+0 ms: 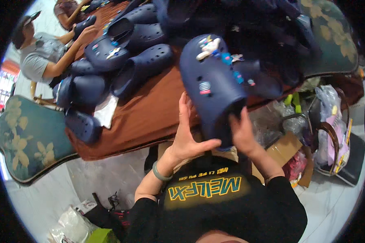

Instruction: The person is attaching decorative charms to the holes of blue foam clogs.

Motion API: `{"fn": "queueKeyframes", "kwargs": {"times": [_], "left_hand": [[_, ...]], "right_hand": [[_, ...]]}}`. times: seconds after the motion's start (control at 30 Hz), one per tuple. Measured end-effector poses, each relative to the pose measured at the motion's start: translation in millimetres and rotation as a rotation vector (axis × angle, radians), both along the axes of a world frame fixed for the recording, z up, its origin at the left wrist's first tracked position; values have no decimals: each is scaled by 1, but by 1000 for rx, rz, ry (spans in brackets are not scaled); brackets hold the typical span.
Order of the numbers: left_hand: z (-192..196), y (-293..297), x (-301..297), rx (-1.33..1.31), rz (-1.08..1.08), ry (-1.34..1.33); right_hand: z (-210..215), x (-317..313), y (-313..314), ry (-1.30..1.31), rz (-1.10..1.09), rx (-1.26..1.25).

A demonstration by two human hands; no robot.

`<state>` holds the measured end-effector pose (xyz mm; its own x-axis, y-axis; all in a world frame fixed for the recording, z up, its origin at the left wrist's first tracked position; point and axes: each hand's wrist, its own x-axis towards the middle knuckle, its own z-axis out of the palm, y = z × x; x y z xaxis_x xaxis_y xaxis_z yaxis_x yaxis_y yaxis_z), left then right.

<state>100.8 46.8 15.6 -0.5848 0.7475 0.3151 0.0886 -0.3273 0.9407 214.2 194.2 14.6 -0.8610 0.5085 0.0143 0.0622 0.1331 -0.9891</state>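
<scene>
A navy clog (198, 81) with holes is tilted over the table's near edge, its toe up and its opening facing me. White, blue and pink charms sit on its upper. My left hand (186, 135) holds the clog by its left side, fingers up along it and thumb across near the heel. At the opening's right rim is my right hand (244, 133). Its fingers are smeared by motion and partly hidden, so their grip does not show. A grey band circles my left wrist.
Several navy clogs (144, 67) are spread over the brown-covered table (150, 117), with more piled at the far right. A white paper (106, 111) lies among them. Another person (40, 56) handles a clog at the far left. Bags and an open cardboard box (286, 150) stand low on the right.
</scene>
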Motion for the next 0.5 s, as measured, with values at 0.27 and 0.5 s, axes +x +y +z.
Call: {"fn": "queueKeyframes", "kwargs": {"times": [0.27,0.5], "left_hand": [[2,-109,-86,-415,55,-206],[-38,-133,-140,-607,-38,34]], "right_hand": [[-25,-58,6,265,341,409],[11,-164,31,204,651,506]]}}
